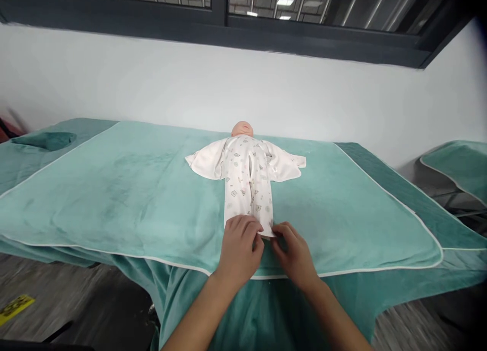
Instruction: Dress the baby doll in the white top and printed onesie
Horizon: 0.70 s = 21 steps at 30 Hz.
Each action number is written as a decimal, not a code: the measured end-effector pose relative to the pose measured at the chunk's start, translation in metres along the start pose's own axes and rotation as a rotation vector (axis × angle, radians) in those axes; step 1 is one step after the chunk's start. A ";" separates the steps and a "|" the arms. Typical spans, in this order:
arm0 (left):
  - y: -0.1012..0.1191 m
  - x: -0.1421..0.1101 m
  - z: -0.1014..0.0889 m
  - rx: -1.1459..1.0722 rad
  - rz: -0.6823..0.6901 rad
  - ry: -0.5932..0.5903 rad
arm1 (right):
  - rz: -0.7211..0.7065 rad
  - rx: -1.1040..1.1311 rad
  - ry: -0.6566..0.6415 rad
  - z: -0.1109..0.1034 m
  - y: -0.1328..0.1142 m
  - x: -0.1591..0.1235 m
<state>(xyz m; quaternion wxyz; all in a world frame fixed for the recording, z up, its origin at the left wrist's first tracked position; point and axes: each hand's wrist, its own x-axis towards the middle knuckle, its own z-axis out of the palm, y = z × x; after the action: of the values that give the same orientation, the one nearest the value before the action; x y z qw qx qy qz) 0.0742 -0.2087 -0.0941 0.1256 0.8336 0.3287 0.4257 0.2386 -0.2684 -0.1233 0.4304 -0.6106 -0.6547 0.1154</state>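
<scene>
A baby doll (pixel 242 128) lies on its back, its head toward the wall. White printed baby clothes (pixel 249 173) cover its body, with wide pale sleeves spread to both sides. At the near end of the clothes, my left hand (pixel 243 247) is closed, its fingers curled over the hem of one leg. My right hand (pixel 291 249) pinches the right corner of the other leg's hem between thumb and finger. The doll's feet are hidden under the cloth and my hands.
A teal blanket with white piping (pixel 152 204) covers the bed and hangs over its front edge. Behind it rise a white wall (pixel 190 87) and a dark window frame (pixel 224 31). Another teal-covered surface (pixel 460 163) stands at far right. A yellow label (pixel 15 308) is at lower left.
</scene>
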 end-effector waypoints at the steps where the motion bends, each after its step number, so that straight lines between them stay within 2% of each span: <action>1: 0.000 -0.003 -0.001 -0.007 -0.004 -0.007 | 0.006 -0.015 -0.045 -0.002 0.001 -0.002; 4: -0.001 -0.008 -0.008 -0.082 -0.051 0.027 | 0.004 -0.006 -0.211 -0.020 0.002 0.002; 7: -0.008 -0.009 -0.017 -0.266 -0.187 0.040 | -0.017 0.041 -0.398 -0.045 0.010 0.023; 8: -0.013 -0.007 -0.019 -0.316 -0.254 0.045 | -0.008 0.039 -0.396 -0.051 0.017 0.034; 10: -0.031 -0.001 -0.022 -0.333 -0.381 0.082 | 0.047 -0.021 -0.226 -0.054 0.033 0.059; 12: -0.056 0.012 -0.021 -0.217 -0.428 0.121 | 0.023 -0.132 -0.053 -0.044 0.050 0.088; 14: -0.087 0.028 -0.016 -0.012 -0.350 0.103 | -0.075 -0.243 -0.033 -0.026 0.064 0.116; 17: -0.128 0.053 -0.007 0.224 -0.245 0.007 | -0.165 -0.376 -0.044 0.001 0.073 0.148; 19: -0.147 0.068 -0.002 0.311 -0.206 -0.067 | -0.169 -0.439 -0.034 0.012 0.073 0.162; 21: -0.156 0.080 0.003 0.371 -0.189 -0.135 | -0.154 -0.462 -0.019 0.017 0.072 0.170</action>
<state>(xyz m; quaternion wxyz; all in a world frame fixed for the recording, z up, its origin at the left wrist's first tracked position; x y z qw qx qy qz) 0.0415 -0.0389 -0.1214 0.0311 0.8345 0.4689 0.2876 0.2964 -0.0924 -0.1106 0.2805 -0.6398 -0.7125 -0.0650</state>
